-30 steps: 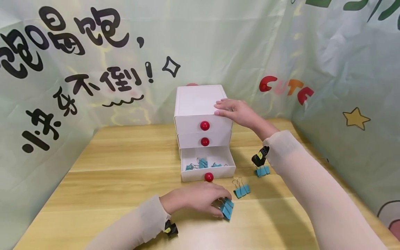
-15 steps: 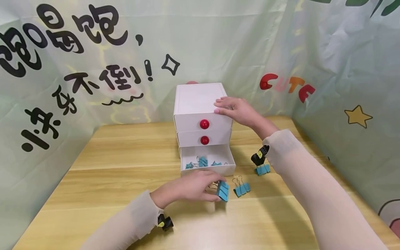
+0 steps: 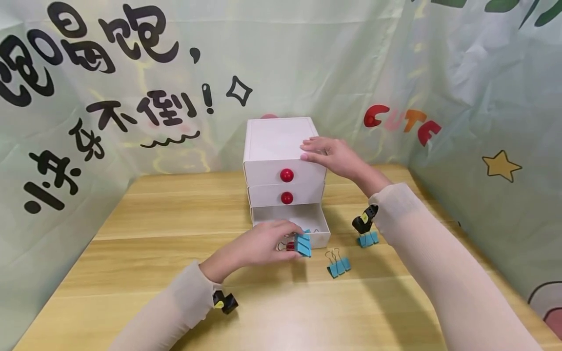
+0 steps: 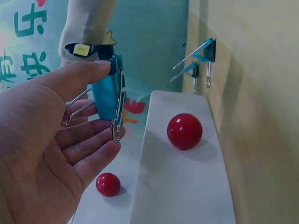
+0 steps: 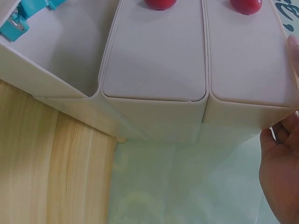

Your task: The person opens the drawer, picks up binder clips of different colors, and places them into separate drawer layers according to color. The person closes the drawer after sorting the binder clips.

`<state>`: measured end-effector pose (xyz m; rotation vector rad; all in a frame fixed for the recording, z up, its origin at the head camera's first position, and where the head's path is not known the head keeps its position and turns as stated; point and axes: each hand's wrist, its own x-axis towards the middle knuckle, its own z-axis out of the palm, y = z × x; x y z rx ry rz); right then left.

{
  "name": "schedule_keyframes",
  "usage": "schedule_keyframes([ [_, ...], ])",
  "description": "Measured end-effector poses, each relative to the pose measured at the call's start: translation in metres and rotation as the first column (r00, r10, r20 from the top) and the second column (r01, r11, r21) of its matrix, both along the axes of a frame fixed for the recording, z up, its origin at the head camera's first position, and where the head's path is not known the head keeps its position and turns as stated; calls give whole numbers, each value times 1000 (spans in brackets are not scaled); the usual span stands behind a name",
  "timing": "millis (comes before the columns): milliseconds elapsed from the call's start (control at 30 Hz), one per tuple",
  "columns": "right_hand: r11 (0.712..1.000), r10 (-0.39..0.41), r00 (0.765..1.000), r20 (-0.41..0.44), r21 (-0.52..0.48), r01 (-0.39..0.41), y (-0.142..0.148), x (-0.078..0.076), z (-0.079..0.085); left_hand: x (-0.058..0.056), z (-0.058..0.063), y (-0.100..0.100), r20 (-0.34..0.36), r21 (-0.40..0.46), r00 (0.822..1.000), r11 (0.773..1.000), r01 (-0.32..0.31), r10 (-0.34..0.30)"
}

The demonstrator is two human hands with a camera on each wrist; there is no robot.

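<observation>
A blue binder clip (image 3: pixel 303 245) is pinched between the thumb and fingers of my left hand (image 3: pixel 259 246), held up in front of the pulled-out bottom drawer (image 3: pixel 321 240). In the left wrist view the thumb presses the top of the clip (image 4: pixel 106 95), and its wire handles stick out. My right hand (image 3: pixel 337 157) rests on the top right edge of the white drawer box (image 3: pixel 281 139). Blue clips (image 5: pixel 14 28) lie inside the drawer in the right wrist view; my left hand hides most of them in the head view.
Two more blue binder clips, one nearer (image 3: pixel 339 267) and one farther (image 3: pixel 368 239), lie on the wooden table (image 3: pixel 175 209) right of the drawer. The top (image 3: pixel 287 175) and middle (image 3: pixel 287 197) red knobs mark pushed-in drawers. A printed curtain (image 3: pixel 210 53) stands behind.
My left hand has carried the binder clip up off the table, leftward and away from me, to the bottom drawer's front. The right hand stays on the box.
</observation>
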<state>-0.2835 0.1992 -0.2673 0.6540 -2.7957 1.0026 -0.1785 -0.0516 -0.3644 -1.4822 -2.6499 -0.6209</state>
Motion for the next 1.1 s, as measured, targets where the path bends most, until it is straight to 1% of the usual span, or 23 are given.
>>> schedule_keyframes([
  [133,1000,-6,1000,3,7,6,0,1,0,-4,4,-5,22,43,998,997,-59,59],
  [300,1000,-13,1000,4,8,12,0,2,1,-11,4,-10,32,94,992,988,-122,120],
  [467,1000,-5,1000,8,-1,5,-1,3,1,-15,4,-16,44,82,978,975,-206,203],
  [567,1000,-4,1000,15,-4,4,-1,3,0,-17,3,-18,50,72,969,967,-244,240],
  [700,1000,-8,1000,25,-11,8,-1,3,-1,-22,0,-18,48,67,964,962,-263,260],
  [833,1000,-12,1000,27,-15,12,-1,4,-1,-30,-2,-17,51,56,960,959,-277,274],
  [1000,1000,-13,1000,17,-12,13,-1,3,-1,-41,-5,-15,95,41,954,957,-289,284],
  [1100,1000,-12,1000,13,-6,12,-1,3,-1,-47,-9,-12,108,18,953,958,-286,283],
])
